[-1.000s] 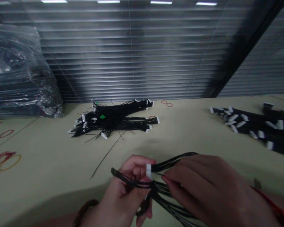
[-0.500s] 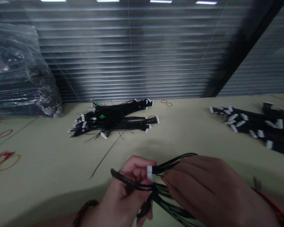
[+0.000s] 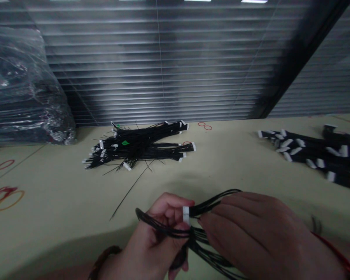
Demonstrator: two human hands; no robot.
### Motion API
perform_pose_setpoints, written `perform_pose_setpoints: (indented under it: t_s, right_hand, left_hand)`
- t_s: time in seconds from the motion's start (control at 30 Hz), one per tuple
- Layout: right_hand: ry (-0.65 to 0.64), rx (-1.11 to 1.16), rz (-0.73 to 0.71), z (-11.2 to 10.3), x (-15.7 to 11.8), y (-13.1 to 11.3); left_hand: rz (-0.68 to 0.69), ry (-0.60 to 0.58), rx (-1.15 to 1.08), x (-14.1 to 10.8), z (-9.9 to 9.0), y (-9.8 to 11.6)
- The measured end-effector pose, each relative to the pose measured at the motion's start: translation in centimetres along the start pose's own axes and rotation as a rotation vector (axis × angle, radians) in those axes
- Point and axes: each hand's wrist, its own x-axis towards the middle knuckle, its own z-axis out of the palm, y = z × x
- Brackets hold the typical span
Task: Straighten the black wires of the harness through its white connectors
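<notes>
Near the bottom centre, my left hand (image 3: 160, 237) is closed around a black wire harness (image 3: 163, 229). Its thumb and index finger pinch a white connector (image 3: 186, 216) at the end of a wire bunch. A loop of the same wires crosses over the left thumb, and more strands run down to the lower right. My right hand (image 3: 259, 233) is closed just right of the connector, its fingertips pinching a thin black wire (image 3: 196, 217) close to the connector's edge. The back of that hand hides most of its grip.
A pile of black wire harnesses (image 3: 140, 146) with white connectors lies behind my hands. More harnesses (image 3: 312, 155) lie at the right. A clear plastic bag (image 3: 26, 93) of wires stands at the left. Rubber bands (image 3: 10, 198) and a loose wire (image 3: 131, 190) rest on the table (image 3: 76, 202).
The connector and my left fingers have shifted very slightly to the right and down. Both hands keep their holds; the piles are unchanged.
</notes>
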Motion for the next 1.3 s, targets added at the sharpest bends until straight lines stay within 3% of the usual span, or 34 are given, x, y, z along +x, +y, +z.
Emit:
perform_pose_setpoints:
  t_s: [0.23,0.37,0.47,0.53,0.6,0.7,0.77,0.83,0.97,1.1,1.3]
  right_hand:
    - [-0.077,-0.048,-0.028,0.1,0.3,0.0]
    - [-0.041,-0.324,0.036,-0.3,1.0,4.6]
    - [-0.078,-0.327,0.141,-1.2,1.0,8.5]
    - [-0.09,-0.284,0.164,-2.3,0.6,9.2]
    - [-0.037,-0.244,0.176,-3.4,0.2,7.9]
    - [0.03,-0.175,0.195,-3.7,-0.6,3.9]
    - [0.005,-0.103,0.12,-2.4,-1.1,1.6]
    - [-0.098,0.017,0.056,-0.4,-1.4,0.2]
    - [-0.147,0.017,0.135,2.1,-1.0,-0.6]
    - [-0.121,-0.065,0.233,1.7,-0.2,-0.7]
    - [-0.128,0.041,0.305,1.9,-0.5,-0.7]
  left_hand:
    - [-0.059,0.023,0.031,0.3,0.0,0.1]
    - [-0.08,0.08,0.031,0.7,-0.2,0.2]
    - [-0.085,0.111,0.046,0.8,-0.3,0.3]
    - [-0.076,0.131,0.055,0.9,-0.3,0.4]
    - [-0.074,0.147,0.06,0.9,-0.2,0.4]
    - [-0.069,0.162,0.062,1.0,-0.2,0.5]
    - [-0.066,0.163,0.058,0.9,-0.2,0.5]
    - [-0.068,0.159,0.061,0.9,-0.2,0.4]
    - [-0.05,0.143,0.083,0.8,-0.2,0.2]
    - [-0.027,0.135,0.091,0.7,-0.2,0.1]
    - [-0.03,0.125,0.108,0.6,-0.1,0.1]
